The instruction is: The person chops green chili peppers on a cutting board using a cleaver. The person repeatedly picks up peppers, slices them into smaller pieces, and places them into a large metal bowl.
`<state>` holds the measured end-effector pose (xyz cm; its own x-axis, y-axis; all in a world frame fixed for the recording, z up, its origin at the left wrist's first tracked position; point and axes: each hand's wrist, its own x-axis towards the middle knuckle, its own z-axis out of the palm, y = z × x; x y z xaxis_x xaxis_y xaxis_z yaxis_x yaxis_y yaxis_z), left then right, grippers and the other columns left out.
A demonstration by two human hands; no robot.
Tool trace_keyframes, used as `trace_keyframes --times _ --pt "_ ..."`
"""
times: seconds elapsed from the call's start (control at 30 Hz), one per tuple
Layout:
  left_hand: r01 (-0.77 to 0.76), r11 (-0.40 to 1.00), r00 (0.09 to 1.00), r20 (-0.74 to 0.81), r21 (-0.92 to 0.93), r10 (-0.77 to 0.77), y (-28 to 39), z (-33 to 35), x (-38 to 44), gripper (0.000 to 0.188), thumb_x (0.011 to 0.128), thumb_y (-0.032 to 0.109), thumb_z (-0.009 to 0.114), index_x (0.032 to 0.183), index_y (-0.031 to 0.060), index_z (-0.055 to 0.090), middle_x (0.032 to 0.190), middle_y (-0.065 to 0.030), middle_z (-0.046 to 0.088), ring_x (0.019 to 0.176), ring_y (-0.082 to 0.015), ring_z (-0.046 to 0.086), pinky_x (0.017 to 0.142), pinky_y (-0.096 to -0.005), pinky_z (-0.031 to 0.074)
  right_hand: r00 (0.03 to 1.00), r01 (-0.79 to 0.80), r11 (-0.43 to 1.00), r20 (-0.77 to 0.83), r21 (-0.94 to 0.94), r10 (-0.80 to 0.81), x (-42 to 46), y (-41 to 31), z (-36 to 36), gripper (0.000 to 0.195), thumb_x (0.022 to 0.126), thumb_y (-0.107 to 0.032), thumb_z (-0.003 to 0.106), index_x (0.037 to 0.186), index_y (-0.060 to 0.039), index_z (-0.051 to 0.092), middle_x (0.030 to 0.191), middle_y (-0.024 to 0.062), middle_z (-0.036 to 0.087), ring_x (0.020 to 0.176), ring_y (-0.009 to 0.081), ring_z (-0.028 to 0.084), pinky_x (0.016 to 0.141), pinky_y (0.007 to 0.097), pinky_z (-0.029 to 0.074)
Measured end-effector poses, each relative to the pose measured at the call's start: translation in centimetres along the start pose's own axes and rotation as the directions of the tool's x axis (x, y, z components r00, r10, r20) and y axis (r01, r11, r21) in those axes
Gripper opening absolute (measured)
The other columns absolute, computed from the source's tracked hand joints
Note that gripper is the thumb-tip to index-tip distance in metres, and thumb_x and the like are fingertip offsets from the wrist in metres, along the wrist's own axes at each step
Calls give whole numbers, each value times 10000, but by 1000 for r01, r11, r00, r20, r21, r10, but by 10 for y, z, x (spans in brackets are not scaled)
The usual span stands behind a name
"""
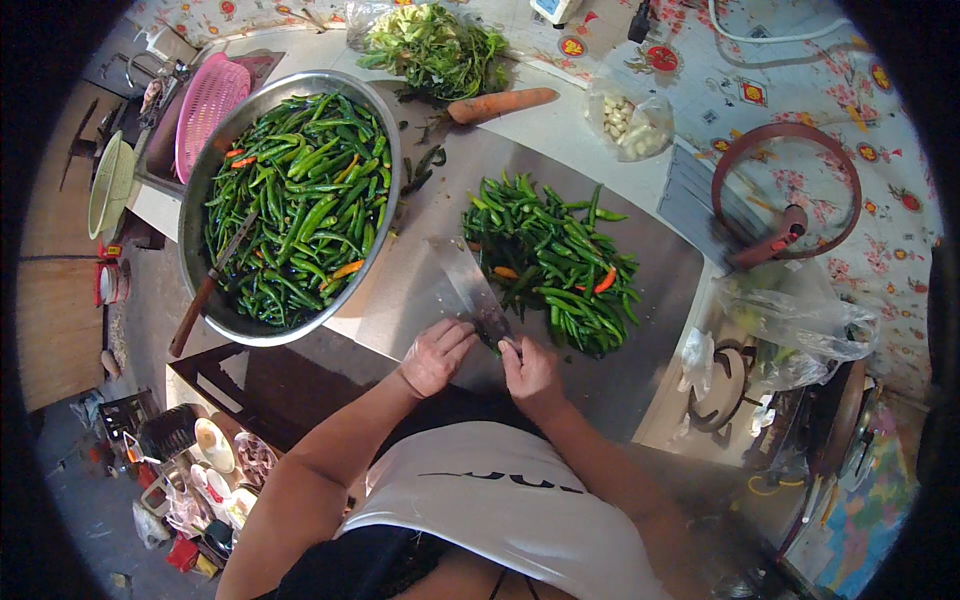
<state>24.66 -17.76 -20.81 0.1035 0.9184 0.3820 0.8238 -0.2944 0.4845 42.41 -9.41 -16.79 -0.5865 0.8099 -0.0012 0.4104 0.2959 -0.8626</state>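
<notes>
In my right hand [534, 375] is a kitchen knife [474, 289], its broad steel blade angled up and left over the metal cutting board [664, 262]. My left hand [439, 356] is curled beside the blade. A small dark green piece shows at its fingertips, but what the fingers grip is mostly hidden. Beyond the knife lies a heap of green chili peppers [562, 262], a few of them orange or red. At the left, a large steel basin [281, 340] is full of green chili peppers [307, 202]. A wooden-handled tool [196, 309] leans over its rim.
A carrot [502, 103], leafy greens [431, 49] and a bag of garlic cloves [626, 120] line the back. A pink colander [214, 109] stands behind the basin. On the right are a reddish pan lid [855, 180], plastic bags [810, 322] and a burner [724, 390].
</notes>
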Motion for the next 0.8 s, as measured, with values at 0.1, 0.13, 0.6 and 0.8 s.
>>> trace_keyframes --times 0.1,0.13,0.6,0.8 --pt "-4 1000 1000 -2 -20 4 -1 0 0 340 664 77 590 988 -21 630 1031 -124 594 929 -277 594 765 -356 529 995 -72 993 65 -88 78 3 2 2 212 914 -171 589 798 1 547 727 235 588 696 443 584 585 475 455" --pt "-6 1000 1000 -1 -22 6 -2 1 -1 341 664 77 590 988 -21 629 1029 -124 593 929 -278 594 766 -357 528 996 -65 995 62 -74 70 6 2 3 219 916 -178 585 798 2 547 728 238 590 698 445 584 589 481 454" --pt "15 1000 999 33 7 -15 2 -3 9 327 675 47 609 998 -3 610 1025 -138 591 902 -288 591 789 -384 505 984 -158 977 -109 -140 144 26 -13 -7 242 900 -205 610 840 29 584 771 247 632 747 426 622 639 470 490" --pt "478 800 813 162 363 -560 13 -103 52 292 655 24 622 946 57 627 866 -101 598 843 -320 589 664 -383 475 937 -231 973 -263 23 229 18 -20 -72 247 903 -195 616 908 52 611 816 220 671 738 316 681 658 373 507"
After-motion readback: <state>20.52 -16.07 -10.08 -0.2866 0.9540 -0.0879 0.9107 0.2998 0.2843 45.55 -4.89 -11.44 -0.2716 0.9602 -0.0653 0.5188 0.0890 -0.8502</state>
